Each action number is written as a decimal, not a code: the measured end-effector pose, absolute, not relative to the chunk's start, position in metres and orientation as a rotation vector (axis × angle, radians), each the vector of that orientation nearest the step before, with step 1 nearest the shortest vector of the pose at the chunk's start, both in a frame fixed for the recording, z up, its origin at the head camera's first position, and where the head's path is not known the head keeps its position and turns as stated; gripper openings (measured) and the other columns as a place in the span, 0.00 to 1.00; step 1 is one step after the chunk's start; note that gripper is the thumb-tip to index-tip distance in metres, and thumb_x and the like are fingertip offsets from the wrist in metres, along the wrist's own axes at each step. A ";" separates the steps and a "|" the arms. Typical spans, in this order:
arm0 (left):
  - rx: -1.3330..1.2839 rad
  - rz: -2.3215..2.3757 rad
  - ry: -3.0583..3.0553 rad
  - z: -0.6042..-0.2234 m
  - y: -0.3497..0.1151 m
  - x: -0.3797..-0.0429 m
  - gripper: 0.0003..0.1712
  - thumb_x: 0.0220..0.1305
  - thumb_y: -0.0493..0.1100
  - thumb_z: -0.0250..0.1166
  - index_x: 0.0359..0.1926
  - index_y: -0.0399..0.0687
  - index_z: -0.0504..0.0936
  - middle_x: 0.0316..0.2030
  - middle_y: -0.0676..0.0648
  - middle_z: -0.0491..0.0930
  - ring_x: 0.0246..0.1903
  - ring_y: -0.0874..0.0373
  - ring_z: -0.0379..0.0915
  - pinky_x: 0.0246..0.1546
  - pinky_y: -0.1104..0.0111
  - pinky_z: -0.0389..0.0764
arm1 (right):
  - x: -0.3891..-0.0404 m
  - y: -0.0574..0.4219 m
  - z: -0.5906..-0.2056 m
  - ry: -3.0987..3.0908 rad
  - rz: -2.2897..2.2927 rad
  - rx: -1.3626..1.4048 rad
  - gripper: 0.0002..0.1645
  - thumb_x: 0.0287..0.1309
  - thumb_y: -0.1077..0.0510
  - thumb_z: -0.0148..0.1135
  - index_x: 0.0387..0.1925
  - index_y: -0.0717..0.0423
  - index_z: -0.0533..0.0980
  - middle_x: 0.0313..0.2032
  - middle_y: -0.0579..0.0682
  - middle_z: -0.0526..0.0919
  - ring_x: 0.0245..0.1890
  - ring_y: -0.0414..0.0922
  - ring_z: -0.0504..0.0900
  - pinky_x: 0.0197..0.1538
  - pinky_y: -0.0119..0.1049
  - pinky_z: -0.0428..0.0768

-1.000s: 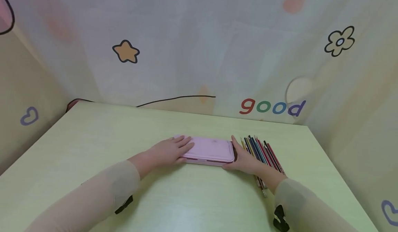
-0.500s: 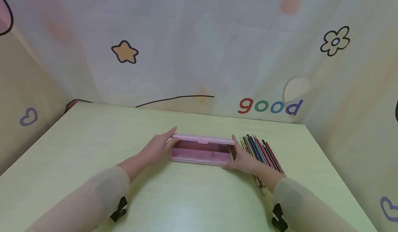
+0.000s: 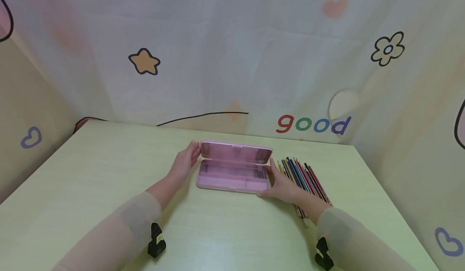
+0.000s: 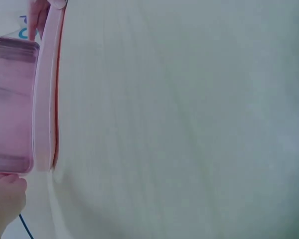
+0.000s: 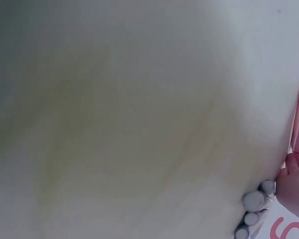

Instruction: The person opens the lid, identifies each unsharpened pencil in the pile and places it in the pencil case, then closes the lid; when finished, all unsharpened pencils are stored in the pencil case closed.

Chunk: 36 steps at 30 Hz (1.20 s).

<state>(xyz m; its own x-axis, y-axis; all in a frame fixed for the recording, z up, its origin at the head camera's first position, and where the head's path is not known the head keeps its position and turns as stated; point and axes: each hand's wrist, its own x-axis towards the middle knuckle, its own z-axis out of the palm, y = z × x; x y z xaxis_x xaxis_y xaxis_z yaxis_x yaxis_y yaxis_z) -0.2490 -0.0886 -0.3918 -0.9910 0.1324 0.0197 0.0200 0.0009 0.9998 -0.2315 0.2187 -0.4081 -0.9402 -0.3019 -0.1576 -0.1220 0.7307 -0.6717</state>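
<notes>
A pink pencil case [image 3: 229, 183] lies on the table with its lid [image 3: 236, 151] raised at the back. Its divided inside shows no contents. My left hand [image 3: 181, 160] is at the lid's left end, fingers extended upward along the edge. In the left wrist view, fingertips of the left hand [image 4: 7, 199] touch the lid's end. My right hand [image 3: 285, 185] grips the right end of the base, thumb at the front corner and fingers at the back. Beside it lies a bundle of pencils [image 3: 303, 176], partly hidden by that hand and wrist.
The pale table [image 3: 120, 162] runs back to a printed curtain [image 3: 203, 69], with more curtain at both sides. Each sleeve carries a dark clip, one on the left cuff [image 3: 156, 240] and one on the right [image 3: 323, 255].
The pencil case was closed under my left hand; its lid has swung up and back to stand open. My left hand moved to the lid's left end. The right hand kept its grip.
</notes>
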 end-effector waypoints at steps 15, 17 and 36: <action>0.281 2.051 1.833 -0.387 -0.095 -0.266 0.53 0.61 0.73 0.14 0.70 0.33 0.33 0.71 0.38 0.32 0.70 0.47 0.29 0.67 0.62 0.35 | -0.231 0.220 -0.407 2.683 -1.000 -0.284 0.77 0.36 0.43 0.77 0.72 0.58 0.31 0.69 0.57 0.54 0.70 0.55 0.46 0.67 0.55 0.44; 0.267 2.047 1.796 -0.386 -0.097 -0.268 0.54 0.60 0.73 0.13 0.70 0.32 0.33 0.71 0.37 0.31 0.70 0.46 0.28 0.67 0.62 0.34 | -0.231 0.220 -0.409 2.682 -0.997 -0.290 0.77 0.37 0.43 0.76 0.72 0.59 0.31 0.69 0.56 0.54 0.70 0.55 0.46 0.67 0.55 0.45; 0.145 1.880 1.762 -0.384 -0.095 -0.276 0.59 0.59 0.77 0.21 0.69 0.27 0.34 0.70 0.32 0.33 0.69 0.43 0.31 0.67 0.57 0.40 | -0.231 0.222 -0.408 2.688 -0.999 -0.317 0.75 0.37 0.43 0.76 0.72 0.58 0.33 0.69 0.58 0.55 0.69 0.55 0.48 0.67 0.55 0.45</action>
<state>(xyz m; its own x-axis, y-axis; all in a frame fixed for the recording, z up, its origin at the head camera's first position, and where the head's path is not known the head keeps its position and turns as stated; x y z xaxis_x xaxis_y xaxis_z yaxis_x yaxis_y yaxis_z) -0.2756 -0.0950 -0.3836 -0.8408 0.4586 -0.2877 -0.3167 0.0143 0.9484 -0.2314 0.2221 -0.4081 -0.9436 -0.2890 -0.1614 -0.1134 0.7405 -0.6624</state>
